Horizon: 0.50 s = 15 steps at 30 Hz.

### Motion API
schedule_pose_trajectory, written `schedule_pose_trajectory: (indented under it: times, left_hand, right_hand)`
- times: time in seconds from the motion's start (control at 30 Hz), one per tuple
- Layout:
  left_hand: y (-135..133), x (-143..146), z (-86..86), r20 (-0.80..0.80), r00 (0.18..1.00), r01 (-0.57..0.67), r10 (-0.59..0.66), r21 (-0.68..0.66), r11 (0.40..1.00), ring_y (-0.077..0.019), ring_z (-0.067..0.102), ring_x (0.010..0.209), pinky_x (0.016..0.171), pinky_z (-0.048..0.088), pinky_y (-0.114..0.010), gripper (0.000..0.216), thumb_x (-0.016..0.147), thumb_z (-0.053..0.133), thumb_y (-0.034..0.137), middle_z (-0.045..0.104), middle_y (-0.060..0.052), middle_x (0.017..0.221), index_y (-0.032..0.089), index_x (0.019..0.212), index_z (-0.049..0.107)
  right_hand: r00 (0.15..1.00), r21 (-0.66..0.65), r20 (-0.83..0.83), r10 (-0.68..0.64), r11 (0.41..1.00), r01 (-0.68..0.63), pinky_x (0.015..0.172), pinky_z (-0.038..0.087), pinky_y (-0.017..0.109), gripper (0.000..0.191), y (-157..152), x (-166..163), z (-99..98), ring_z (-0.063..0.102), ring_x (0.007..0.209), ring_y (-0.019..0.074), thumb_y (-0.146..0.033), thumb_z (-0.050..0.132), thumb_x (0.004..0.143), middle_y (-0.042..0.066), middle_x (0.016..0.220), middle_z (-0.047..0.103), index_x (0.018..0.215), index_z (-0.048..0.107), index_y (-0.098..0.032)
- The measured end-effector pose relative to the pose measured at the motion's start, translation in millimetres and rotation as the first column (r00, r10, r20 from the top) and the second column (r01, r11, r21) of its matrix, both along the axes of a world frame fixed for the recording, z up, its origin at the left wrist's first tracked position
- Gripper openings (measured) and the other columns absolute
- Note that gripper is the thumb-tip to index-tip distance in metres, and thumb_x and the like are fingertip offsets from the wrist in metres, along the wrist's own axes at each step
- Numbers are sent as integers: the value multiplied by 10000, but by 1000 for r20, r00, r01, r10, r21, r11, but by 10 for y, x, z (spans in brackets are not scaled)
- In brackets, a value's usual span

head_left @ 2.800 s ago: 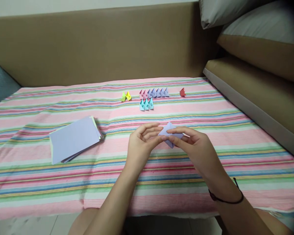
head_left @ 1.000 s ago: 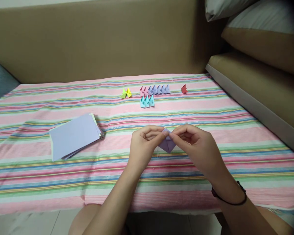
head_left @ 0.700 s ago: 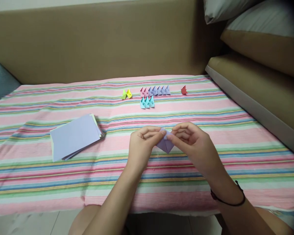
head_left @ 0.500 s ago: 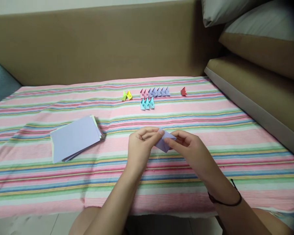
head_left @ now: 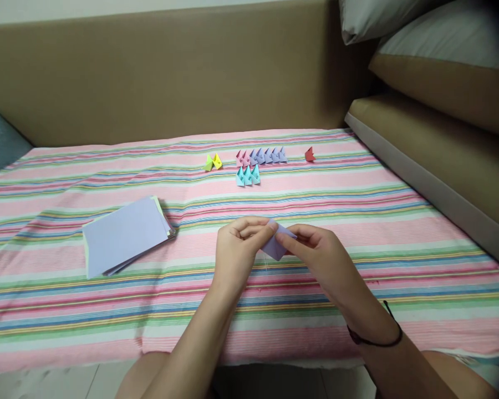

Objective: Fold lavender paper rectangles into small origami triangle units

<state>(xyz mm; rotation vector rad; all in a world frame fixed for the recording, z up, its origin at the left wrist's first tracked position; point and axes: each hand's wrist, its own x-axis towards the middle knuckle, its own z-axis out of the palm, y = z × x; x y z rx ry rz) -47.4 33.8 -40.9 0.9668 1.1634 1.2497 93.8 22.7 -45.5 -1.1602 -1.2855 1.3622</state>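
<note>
A small folded lilac paper piece (head_left: 274, 247) is pinched between both my hands just above the striped cloth (head_left: 357, 221). My left hand (head_left: 237, 252) grips its left side with curled fingers. My right hand (head_left: 320, 260), with a dark band on the wrist, pinches its right side with thumb and fingertips. Farther back lie finished folded triangles: a yellow-green pair (head_left: 213, 162), a row of pink and lilac ones (head_left: 261, 157), three light blue ones (head_left: 248, 176) and a single red one (head_left: 310, 155).
A stack of lilac paper sheets (head_left: 125, 235) lies on the cloth to the left. A brown padded backrest (head_left: 170, 72) runs behind. Brown and grey cushions (head_left: 436, 111) are stacked at the right. A teal cushion (head_left: 0, 144) shows at the far left.
The lilac piece was wider and held by its edges; both hands have closed in and pressed it into a smaller folded shape, and my right hand has shifted slightly left.
</note>
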Motion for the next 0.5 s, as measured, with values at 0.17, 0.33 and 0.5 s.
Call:
schedule_pose_trajectory:
  times: [0.17, 0.33, 0.5]
  left_hand:
    - [1, -8, -16, -1, 1000, 7, -7, -11, 1000, -122, 589, 543, 541, 424, -229, 202, 633, 786, 323, 701, -3, 607, 163, 733, 712]
    - [-3, -6, -15, 13, 1000, 3, -3, -22, 1000, -102, 573, 532, 531, 418, -204, 178, 626, 790, 285, 697, 6, 594, 164, 727, 707]
    - [-10, -3, -11, 6, 1000, 18, -18, -24, 1000, -98, 575, 547, 552, 432, -199, 166, 630, 788, 267, 700, 0, 601, 160, 729, 710]
  right_hand:
    - [1000, -4, 17, 4, 1000, -4, 649, 460, 298, 213, -2, 9, -8, 584, 680, 163, -388, 665, 778, 20, 711, 652, 763, 679, -176]
    - [1000, -40, -25, -10, 999, 9, 629, 457, 275, 225, -3, -21, 14, 568, 671, 147, -392, 694, 748, 9, 707, 633, 732, 637, -175]
    - [999, -53, -35, 19, 998, -21, 626, 447, 260, 198, -5, -33, -3, 551, 684, 142, -370, 692, 755, 4, 701, 619, 731, 663, -176]
